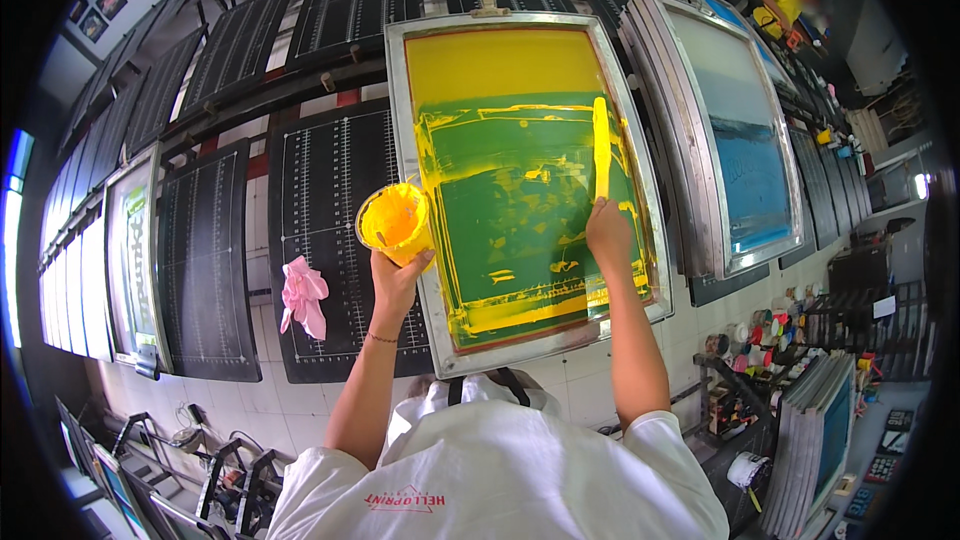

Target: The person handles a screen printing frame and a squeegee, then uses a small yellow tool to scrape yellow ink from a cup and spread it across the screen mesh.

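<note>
My left hand (393,275) is closed around a plastic tub (426,238), smeared with yellow and holding thick yellow ink, tilted so its mouth faces me. The tub is at the left edge of a framed printing screen (490,205) with green mesh. Yellow ink lies in a band across the screen's far end and in streaks along its sides and near end. My right hand (608,225) grips the near end of a spatula (601,140), whose blade is coated in yellow and points away over the screen's right side.
A crumpled pink cloth (303,297) lies on a black gridded board (340,180) to the left. Several stacked screens (690,130) stand close on the right. Ink containers (760,330) crowd a rack at lower right. Another person in yellow (780,8) is at the far right.
</note>
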A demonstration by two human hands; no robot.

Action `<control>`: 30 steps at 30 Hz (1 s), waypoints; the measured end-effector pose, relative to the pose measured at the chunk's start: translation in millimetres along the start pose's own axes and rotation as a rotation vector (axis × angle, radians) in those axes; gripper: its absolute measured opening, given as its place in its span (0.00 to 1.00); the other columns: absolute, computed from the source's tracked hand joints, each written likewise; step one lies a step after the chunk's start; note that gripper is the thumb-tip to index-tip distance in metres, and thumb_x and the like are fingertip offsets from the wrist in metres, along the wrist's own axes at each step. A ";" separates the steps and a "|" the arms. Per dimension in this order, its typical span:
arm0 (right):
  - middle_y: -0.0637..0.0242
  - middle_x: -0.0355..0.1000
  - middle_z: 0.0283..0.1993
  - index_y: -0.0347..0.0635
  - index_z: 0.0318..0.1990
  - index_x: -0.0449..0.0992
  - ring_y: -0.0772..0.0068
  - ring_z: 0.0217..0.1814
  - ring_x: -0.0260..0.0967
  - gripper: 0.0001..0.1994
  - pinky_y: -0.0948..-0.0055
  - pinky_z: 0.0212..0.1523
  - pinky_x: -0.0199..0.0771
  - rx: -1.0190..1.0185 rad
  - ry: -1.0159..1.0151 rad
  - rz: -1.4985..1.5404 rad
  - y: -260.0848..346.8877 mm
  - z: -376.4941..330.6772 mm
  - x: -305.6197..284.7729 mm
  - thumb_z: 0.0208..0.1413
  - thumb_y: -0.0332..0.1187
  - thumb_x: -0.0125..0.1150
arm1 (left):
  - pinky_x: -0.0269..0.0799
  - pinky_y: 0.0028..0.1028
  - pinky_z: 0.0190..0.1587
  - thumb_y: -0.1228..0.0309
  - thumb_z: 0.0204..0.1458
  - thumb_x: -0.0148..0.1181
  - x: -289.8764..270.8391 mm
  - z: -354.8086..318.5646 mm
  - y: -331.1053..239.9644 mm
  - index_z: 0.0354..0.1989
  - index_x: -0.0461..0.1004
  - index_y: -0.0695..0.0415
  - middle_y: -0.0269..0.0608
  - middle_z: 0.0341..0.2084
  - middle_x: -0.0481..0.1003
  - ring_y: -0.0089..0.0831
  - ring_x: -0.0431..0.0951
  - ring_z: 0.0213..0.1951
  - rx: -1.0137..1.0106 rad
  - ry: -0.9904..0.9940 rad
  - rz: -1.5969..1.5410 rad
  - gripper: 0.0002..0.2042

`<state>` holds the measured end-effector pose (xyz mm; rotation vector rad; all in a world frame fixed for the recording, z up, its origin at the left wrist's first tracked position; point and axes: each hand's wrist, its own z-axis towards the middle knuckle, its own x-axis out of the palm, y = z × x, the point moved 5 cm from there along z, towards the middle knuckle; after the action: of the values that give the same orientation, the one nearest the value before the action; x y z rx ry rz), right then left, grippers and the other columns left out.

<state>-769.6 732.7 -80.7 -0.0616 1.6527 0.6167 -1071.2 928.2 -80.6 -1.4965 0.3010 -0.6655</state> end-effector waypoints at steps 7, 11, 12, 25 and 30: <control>0.44 0.73 0.26 0.35 0.38 0.67 0.38 0.30 0.72 0.19 0.46 0.31 0.71 -0.089 -0.004 0.066 30.8 -12.1 22.5 0.66 0.44 0.37 | 0.70 0.25 0.49 0.72 0.46 0.70 1.4 2.0 1.4 0.51 0.66 0.63 0.36 0.44 0.73 0.24 0.73 0.45 -0.009 -0.010 -0.007 0.25; 0.44 0.74 0.27 0.36 0.38 0.68 0.38 0.30 0.72 0.19 0.47 0.32 0.71 -0.108 0.045 0.051 58.4 -28.4 33.7 0.66 0.44 0.38 | 0.70 0.25 0.49 0.73 0.47 0.68 2.1 4.1 -0.1 0.51 0.65 0.62 0.36 0.44 0.73 0.24 0.73 0.45 -0.003 -0.044 -0.021 0.24; 0.44 0.74 0.27 0.36 0.38 0.68 0.38 0.30 0.72 0.19 0.47 0.32 0.71 -0.116 0.056 0.060 64.2 -31.7 37.5 0.66 0.44 0.38 | 0.70 0.25 0.49 0.74 0.47 0.68 1.2 4.6 2.2 0.51 0.65 0.62 0.36 0.43 0.73 0.24 0.73 0.44 -0.001 -0.055 -0.032 0.24; 0.41 0.73 0.28 0.35 0.40 0.67 0.35 0.34 0.70 0.20 0.44 0.37 0.69 -0.199 0.311 0.128 141.5 -80.4 61.6 0.67 0.44 0.34 | 0.70 0.26 0.47 0.73 0.48 0.67 -11.1 9.5 14.1 0.49 0.66 0.60 0.35 0.40 0.73 0.24 0.74 0.42 -0.066 -0.065 -0.183 0.21; 0.41 0.73 0.28 0.36 0.39 0.67 0.35 0.33 0.70 0.20 0.45 0.36 0.69 -0.272 0.318 0.129 152.2 -89.4 67.0 0.67 0.44 0.35 | 0.70 0.25 0.46 0.71 0.48 0.67 -9.6 9.2 13.0 0.48 0.66 0.60 0.35 0.40 0.73 0.23 0.74 0.41 -0.079 -0.070 -0.215 0.20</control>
<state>-921.4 844.9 -84.8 -0.2632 1.8777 0.9676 -1070.7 940.4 -94.5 -1.6392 0.1138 -0.7771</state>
